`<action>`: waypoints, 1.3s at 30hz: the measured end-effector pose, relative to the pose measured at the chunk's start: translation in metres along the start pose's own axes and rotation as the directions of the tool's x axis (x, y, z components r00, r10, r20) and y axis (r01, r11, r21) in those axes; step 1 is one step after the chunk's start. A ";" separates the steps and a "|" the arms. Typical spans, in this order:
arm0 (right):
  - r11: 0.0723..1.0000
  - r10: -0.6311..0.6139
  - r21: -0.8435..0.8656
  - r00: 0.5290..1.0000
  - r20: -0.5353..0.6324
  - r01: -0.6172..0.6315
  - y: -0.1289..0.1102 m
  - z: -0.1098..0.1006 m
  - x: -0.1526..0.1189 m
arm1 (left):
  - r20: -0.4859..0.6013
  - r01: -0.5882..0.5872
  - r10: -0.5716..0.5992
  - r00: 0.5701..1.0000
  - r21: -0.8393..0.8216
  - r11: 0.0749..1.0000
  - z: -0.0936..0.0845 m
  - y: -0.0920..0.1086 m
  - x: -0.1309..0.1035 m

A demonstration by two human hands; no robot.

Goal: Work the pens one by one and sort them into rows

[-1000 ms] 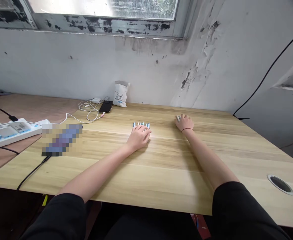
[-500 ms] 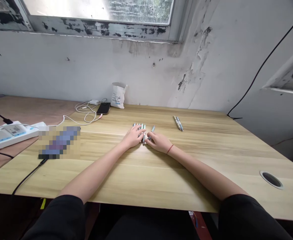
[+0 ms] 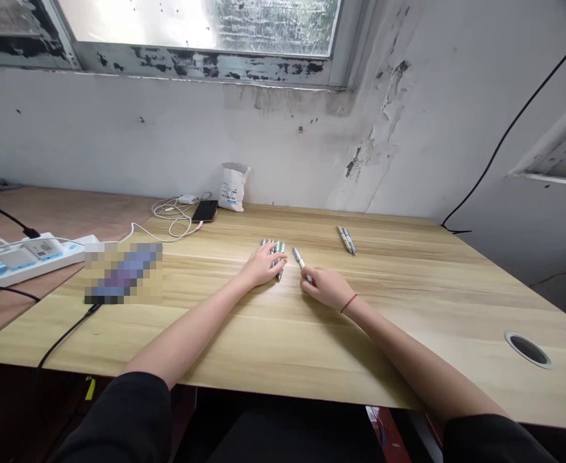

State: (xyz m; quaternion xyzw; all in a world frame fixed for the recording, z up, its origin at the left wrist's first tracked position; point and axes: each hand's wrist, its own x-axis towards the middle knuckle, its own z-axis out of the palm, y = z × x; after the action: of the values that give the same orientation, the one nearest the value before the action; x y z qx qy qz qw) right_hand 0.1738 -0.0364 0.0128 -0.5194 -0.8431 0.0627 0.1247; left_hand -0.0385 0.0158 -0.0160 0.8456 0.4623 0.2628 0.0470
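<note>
Turned to slant leftward since earlier, one pen point(image 3: 298, 256) is gripped by the right hand point(image 3: 328, 288). Neighbouring pens point(image 3: 282, 247) are partly covered by the spread left hand point(image 3: 260, 265)

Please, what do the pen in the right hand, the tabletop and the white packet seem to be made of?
Pen: probably smooth plastic, judging by its blue and white colouring.
Tabletop: wood or wood-look laminate, with soft sheen; grain streaks run across it.
White packet: thin plastic or paper, fairly matte, with wrinkled edges.
</note>
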 end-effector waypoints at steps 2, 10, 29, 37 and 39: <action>1.000 0.011 0.010 1.000 -0.027 -0.010 0.004 0.001 0.000 | 0.001 -0.022 0.022 1.000 0.008 1.000 0.001 -0.002 0.001; 0.992 0.089 0.115 0.927 -0.364 -0.050 0.025 0.006 0.002 | -0.226 -0.097 0.144 0.963 0.208 0.973 -0.012 0.019 0.001; 0.990 -0.137 -0.007 0.946 -0.294 0.142 0.032 0.002 0.004 | -0.041 -0.294 0.318 0.947 0.284 0.913 -0.008 0.041 -0.007; 0.978 -0.127 0.106 0.912 -0.390 0.181 0.034 0.001 0.005 | -0.029 -0.145 0.154 0.988 0.215 0.966 -0.003 0.048 -0.008; 0.942 -0.057 0.293 0.941 -0.334 0.162 0.032 0.002 0.004 | -0.041 -0.170 0.184 0.982 0.236 0.957 -0.004 0.046 -0.007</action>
State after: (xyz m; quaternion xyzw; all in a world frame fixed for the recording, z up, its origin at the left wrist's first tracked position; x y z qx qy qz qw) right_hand 0.1991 -0.0179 0.0043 -0.4475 -0.8184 0.1046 0.3450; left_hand -0.0086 -0.0165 -0.0004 0.8747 0.4134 0.2365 -0.0901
